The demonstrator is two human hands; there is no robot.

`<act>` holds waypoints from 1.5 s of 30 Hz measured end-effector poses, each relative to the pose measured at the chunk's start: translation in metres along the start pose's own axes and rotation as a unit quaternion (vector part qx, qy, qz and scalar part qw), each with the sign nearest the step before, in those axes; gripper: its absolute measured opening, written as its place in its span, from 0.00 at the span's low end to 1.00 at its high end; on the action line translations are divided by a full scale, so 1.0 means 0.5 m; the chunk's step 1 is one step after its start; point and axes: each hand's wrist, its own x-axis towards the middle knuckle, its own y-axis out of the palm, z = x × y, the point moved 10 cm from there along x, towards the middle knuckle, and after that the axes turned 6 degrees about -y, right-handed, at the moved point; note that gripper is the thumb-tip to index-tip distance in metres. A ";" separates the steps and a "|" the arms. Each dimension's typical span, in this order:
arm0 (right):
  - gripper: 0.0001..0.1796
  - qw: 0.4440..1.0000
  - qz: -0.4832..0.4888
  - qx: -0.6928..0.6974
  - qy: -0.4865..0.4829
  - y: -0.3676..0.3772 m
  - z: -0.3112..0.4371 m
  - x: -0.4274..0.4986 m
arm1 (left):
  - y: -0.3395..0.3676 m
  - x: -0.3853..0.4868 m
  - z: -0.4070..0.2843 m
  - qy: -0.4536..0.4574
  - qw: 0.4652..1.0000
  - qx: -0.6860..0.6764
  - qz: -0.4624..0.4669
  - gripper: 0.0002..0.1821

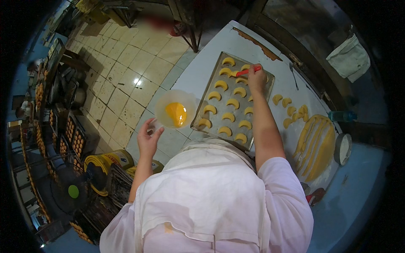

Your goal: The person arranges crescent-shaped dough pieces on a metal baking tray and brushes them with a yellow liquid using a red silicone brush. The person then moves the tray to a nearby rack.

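Observation:
In my right hand [257, 77] is a pastry brush with a red handle [248, 71]. Its yellow-wet tip touches or hovers just over a crescent-shaped piece of dough [225, 72] near the far end of a metal baking tray [218, 118]. Several more dough crescents lie on the tray in rows, and my right forearm hides some of them. My left hand [150, 134] grips the handle of a translucent plastic jug [160, 106], held beside the tray's left edge. A yellow-orange liquid like beaten egg [177, 114] covers part of its bottom.
Loose dough crescents [286, 101] lie on the white table [193, 74] right of the tray, near a rolled dough sheet with cut-outs [319, 142]. A spoon [294, 77] and a round container of white powder [343, 149] are farther right. To the left stand yellow buckets [121, 158], a fan [71, 188] and racks of baked goods [74, 136].

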 end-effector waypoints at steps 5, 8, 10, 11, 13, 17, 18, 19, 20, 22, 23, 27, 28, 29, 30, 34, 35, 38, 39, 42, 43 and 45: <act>0.15 0.994 0.043 0.092 -0.028 0.007 0.022 -0.023 | -0.005 -0.001 -0.003 0.019 0.999 0.026 0.002 0.27; 0.15 0.994 0.018 -0.077 0.081 -0.024 -0.014 -0.039 | -0.010 -0.002 0.000 0.020 1.000 0.018 0.003 0.27; 0.15 0.999 0.012 -0.022 0.039 -0.021 0.010 -0.041 | -0.011 -0.002 0.005 0.015 1.000 0.007 0.006 0.27; 0.15 0.999 -0.025 -0.014 0.025 -0.031 0.020 -0.043 | -0.011 -0.002 0.008 0.011 1.000 0.007 0.008 0.27; 0.14 0.998 0.015 0.053 -0.002 0.009 0.044 -0.047 | -0.009 0.000 0.009 0.014 1.000 0.010 0.014 0.27; 0.14 0.998 0.031 -0.036 -0.050 0.039 0.078 -0.063 | -0.014 0.003 0.008 0.027 0.999 0.022 0.010 0.28; 0.14 0.998 0.045 -0.013 -0.038 0.043 0.074 -0.070 | -0.017 0.003 0.007 0.033 0.999 0.020 0.007 0.28; 0.14 0.998 0.059 0.010 -0.027 0.042 0.070 -0.077 | -0.018 0.006 0.012 0.025 0.999 0.024 0.008 0.28; 0.15 0.998 0.052 0.030 -0.018 0.029 0.066 -0.085 | -0.019 0.007 0.016 0.023 0.999 0.025 0.009 0.28; 0.15 0.993 0.111 0.023 -0.042 0.027 0.077 -0.106 | -0.019 0.008 0.023 0.023 0.999 0.027 0.013 0.29; 0.15 0.987 0.138 0.032 -0.073 0.027 0.094 -0.118 | -0.019 0.008 0.025 0.027 0.999 0.028 0.014 0.29; 0.15 0.995 0.088 0.015 -0.039 -0.017 0.103 -0.145 | -0.026 0.006 0.028 0.037 0.999 0.014 0.008 0.28; 0.15 0.994 0.092 0.038 -0.047 -0.012 0.117 -0.156 | -0.024 0.005 0.027 0.037 0.999 0.024 0.014 0.28; 0.14 0.993 0.079 0.062 -0.056 -0.017 0.128 -0.163 | -0.023 0.005 0.025 0.038 0.999 0.034 0.019 0.28; 0.15 0.988 0.129 0.062 -0.051 0.005 0.135 -0.179 | -0.021 0.006 0.024 0.034 0.998 0.049 0.024 0.27; 0.15 0.985 0.160 0.029 -0.066 0.002 0.146 -0.212 | -0.019 0.008 0.006 0.047 0.996 0.076 0.032 0.28; 0.16 0.986 0.153 0.005 -0.069 -0.004 0.145 -0.218 | -0.019 0.006 0.001 0.055 0.995 0.071 0.032 0.28; 0.16 0.993 0.101 -0.005 -0.067 -0.021 0.146 -0.222 | -0.019 0.005 -0.002 0.061 0.995 0.079 0.028 0.28; 0.16 0.986 0.146 0.017 -0.077 0.000 0.153 -0.228 | -0.019 0.004 -0.001 0.062 0.994 0.088 0.025 0.29; 0.15 0.982 0.161 0.030 -0.093 0.017 0.169 -0.236 | -0.010 0.008 0.010 0.055 0.994 0.085 0.043 0.29; 0.14 0.982 0.163 0.014 -0.095 0.018 0.170 -0.236 | -0.011 0.009 0.008 0.064 0.993 0.092 0.042 0.28; 0.13 0.984 0.155 -0.010 -0.092 0.009 0.164 -0.232 | -0.014 0.005 0.005 0.086 0.990 0.107 0.037 0.28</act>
